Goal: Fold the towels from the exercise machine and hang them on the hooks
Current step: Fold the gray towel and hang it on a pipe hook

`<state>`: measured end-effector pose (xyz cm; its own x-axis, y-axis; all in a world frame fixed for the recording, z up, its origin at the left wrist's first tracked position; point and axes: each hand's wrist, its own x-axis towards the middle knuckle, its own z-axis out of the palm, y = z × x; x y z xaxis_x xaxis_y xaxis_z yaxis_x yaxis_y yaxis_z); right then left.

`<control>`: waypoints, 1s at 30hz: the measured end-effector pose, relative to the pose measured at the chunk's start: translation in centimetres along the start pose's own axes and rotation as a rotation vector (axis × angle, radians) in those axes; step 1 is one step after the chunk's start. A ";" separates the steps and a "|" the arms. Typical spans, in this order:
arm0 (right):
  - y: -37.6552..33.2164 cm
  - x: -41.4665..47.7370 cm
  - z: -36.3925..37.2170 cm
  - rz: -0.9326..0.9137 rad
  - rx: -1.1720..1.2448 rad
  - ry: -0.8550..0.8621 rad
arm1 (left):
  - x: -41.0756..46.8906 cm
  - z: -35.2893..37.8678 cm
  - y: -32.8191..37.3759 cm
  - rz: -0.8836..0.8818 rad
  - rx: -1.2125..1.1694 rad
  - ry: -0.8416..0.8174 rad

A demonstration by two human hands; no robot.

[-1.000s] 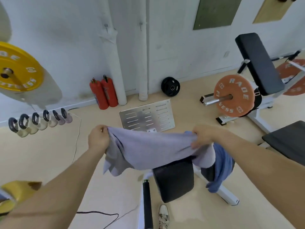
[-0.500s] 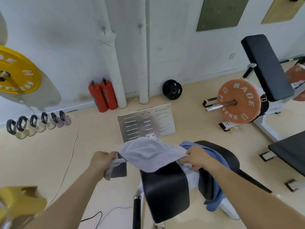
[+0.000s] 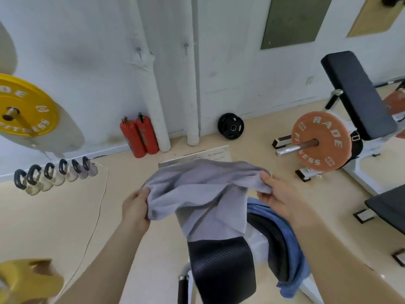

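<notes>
The fingers [image 3: 140, 195] of the left hand [image 3: 135, 208] are curled tight on the left edge of the grey towel [image 3: 197, 187], bunching a fold of cloth against the palm. The fingers [image 3: 268, 183] of the right hand [image 3: 278, 195] pinch its right edge with the thumb on top, so both sets are clamped on cloth and neither is spread. Between the two grips the towel sags slack, and a loose flap hangs from it down toward the black roller pad [image 3: 221, 266] of the exercise machine [image 3: 259, 242] just below the hands; I cannot tell whether the flap rests on the pad or only hangs in front of it. Just under the right wrist the blue towel [image 3: 292, 240] lies draped over a second pad, not yet folded. The step in hand looks like opening the grey towel out for its first fold. To do it well, I judge that each set of fingers should walk along the hem to a true corner, then draw apart until the top edge is taut and level, so the flap falls flat before the halves meet. Folded while bunched like this, it would likely make a lumpy bundle that slips off a hook. Beyond the fingers, high on the white wall, two small hooks [image 3: 138, 50] stand well apart from the towel, with red fire extinguishers [image 3: 140, 134] on the floor below them.
</notes>
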<state>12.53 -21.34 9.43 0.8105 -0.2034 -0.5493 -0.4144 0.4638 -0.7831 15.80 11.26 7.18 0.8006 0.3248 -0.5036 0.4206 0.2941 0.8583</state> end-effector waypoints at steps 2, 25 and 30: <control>3.1 0.6 -0.1 0.019 -0.142 0.006 | -0.8 0.4 -3.0 -0.026 0.140 -0.020; 4.5 -2.9 7.5 -0.035 -0.165 -0.219 | -7.0 6.4 0.5 0.067 0.234 -0.579; 2.4 -4.2 8.2 -0.137 -0.223 -0.246 | -8.4 6.3 2.6 0.466 0.500 -0.495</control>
<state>11.55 -12.28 12.21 0.9291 -0.0246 -0.3691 -0.3528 0.2410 -0.9041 12.87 3.68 14.29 0.9846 -0.1520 -0.0860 0.0472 -0.2427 0.9690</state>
